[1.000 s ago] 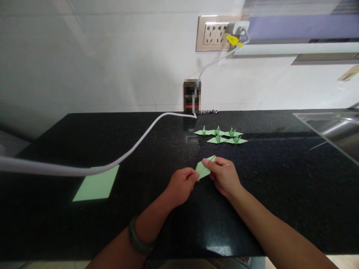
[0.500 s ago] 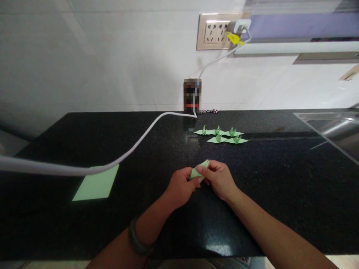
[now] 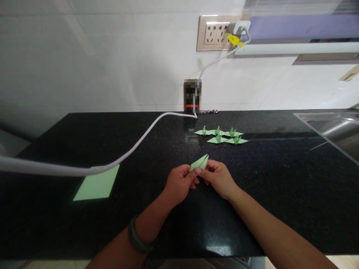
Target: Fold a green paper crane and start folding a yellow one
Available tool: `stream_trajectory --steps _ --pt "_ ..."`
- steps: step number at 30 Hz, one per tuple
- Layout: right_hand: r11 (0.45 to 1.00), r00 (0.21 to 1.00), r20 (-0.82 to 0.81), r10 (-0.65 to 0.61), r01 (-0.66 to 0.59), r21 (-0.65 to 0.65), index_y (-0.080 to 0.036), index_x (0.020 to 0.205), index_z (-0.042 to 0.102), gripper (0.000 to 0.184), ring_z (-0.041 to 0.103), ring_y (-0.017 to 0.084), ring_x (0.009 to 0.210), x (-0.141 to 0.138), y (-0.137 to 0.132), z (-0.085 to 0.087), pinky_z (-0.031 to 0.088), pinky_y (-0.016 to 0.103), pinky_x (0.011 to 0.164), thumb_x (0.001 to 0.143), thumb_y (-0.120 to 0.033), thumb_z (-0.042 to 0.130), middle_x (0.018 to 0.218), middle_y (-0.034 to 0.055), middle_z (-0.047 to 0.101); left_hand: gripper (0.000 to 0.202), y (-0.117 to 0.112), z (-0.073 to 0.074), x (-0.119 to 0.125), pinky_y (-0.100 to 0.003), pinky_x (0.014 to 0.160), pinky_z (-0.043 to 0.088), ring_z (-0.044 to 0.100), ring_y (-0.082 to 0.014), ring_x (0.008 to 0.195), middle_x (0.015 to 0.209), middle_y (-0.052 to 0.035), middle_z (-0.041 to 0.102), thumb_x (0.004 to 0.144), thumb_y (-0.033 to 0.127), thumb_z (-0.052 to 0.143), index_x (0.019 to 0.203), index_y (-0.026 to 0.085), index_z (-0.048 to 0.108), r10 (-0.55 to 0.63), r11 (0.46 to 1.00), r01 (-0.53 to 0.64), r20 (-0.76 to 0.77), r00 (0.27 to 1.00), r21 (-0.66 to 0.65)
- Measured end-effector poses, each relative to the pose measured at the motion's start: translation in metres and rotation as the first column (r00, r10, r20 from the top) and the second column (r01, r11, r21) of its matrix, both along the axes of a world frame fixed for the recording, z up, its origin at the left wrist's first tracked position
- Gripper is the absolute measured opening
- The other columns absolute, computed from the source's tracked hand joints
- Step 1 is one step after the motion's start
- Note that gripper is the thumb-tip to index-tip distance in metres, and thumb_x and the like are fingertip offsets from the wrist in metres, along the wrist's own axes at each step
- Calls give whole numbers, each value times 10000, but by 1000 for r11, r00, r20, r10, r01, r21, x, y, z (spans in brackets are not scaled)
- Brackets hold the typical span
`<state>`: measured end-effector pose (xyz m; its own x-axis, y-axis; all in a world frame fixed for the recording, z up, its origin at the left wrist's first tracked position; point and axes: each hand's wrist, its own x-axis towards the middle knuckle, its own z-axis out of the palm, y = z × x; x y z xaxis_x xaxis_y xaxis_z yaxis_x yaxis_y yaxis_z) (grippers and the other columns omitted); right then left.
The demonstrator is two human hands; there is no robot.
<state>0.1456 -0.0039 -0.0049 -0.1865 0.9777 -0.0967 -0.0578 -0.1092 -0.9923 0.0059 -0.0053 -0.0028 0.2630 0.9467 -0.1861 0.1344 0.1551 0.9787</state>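
Note:
A folded piece of light green paper (image 3: 199, 163) is held between my two hands above the dark counter, its pointed end tilted up and to the right. My left hand (image 3: 178, 184) pinches its lower left side, thumb on top. My right hand (image 3: 220, 178) grips the lower right side, its thumb tip close to the left thumb. A narrow slit runs down the paper toward the thumbs. The fingers behind the paper are partly hidden. Beyond the hands, several green paper cranes (image 3: 219, 139) stand in two rows.
Green paper (image 3: 98, 184) lies flat at left on the black counter (image 3: 146, 231). A white cable (image 3: 146, 133) crosses over it to a pixelated upright device (image 3: 192, 96) against the wall. A sink (image 3: 333, 129) is at right, a wall socket (image 3: 214, 33) above.
My right thumb has slid down from the paper's face toward the left thumb, so more of the folded paper and its slit shows. Both hands stay in nearly the same place.

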Motion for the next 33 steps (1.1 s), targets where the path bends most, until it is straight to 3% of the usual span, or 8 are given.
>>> stream_trajectory --steps 4,9,12,15,18,21,26,33 --pt "999 999 -13 -42 42 24 -135 665 620 174 361 51 423 -2 -2 2 253 191 391 685 -308 620 517 -26 522 226 0 1 0 -187 436 353 469 -71 421 528 10 555 753 326 486 633 139 530 -8 1000 8 17 1000 18" --pt "966 965 -62 -256 257 3 -138 570 585 213 317 46 390 1 2 -1 224 197 370 658 -324 645 430 -53 427 211 -1 3 0 -189 423 337 453 -71 403 505 19 542 744 319 494 627 145 518 -28 999 29 32 999 -14" --pt "926 911 -166 -378 376 -46 -157 670 594 200 313 44 383 4 6 -2 234 191 352 660 -352 636 478 -53 453 223 0 3 0 -188 423 334 451 -72 405 499 16 541 747 318 489 610 144 514 -29 999 30 18 999 -20" --pt "971 951 -203 -234 216 -105 -168 821 601 274 358 48 412 2 5 -3 245 184 343 630 -356 659 616 -20 543 240 -1 2 -1 -188 428 339 453 -71 412 505 10 543 752 321 482 600 141 521 -40 999 40 4 999 0" --pt "990 978 -188 -86 62 -129 -145 726 612 231 368 48 413 -2 1 -4 239 188 354 598 -321 690 573 -17 540 229 -1 0 -1 -190 436 355 464 -74 421 519 4 554 748 319 486 616 137 533 -94 995 94 3 996 -7" --pt "982 959 -228 -165 139 -126 -137 608 582 196 356 46 413 -1 1 -5 237 192 369 626 -308 675 508 -30 490 225 -2 0 -1 -193 444 365 476 -78 426 526 -3 570 742 319 497 621 134 541 -134 991 135 7 991 -15" --pt "955 925 -246 -289 260 -144 -132 714 601 257 299 49 396 3 8 -5 231 193 355 693 -388 603 478 -41 422 287 -1 -1 -1 -198 434 372 496 -88 425 532 -18 587 766 374 456 651 130 554 -78 996 80 35 996 -46" --pt "994 995 -27 -100 99 -43 -155 557 483 329 309 52 388 2 2 -5 243 197 370 692 -437 586 460 -47 404 367 1 -2 0 -205 415 389 497 -95 392 481 -7 566 772 467 419 669 133 533 32 997 -25 101 994 -73"
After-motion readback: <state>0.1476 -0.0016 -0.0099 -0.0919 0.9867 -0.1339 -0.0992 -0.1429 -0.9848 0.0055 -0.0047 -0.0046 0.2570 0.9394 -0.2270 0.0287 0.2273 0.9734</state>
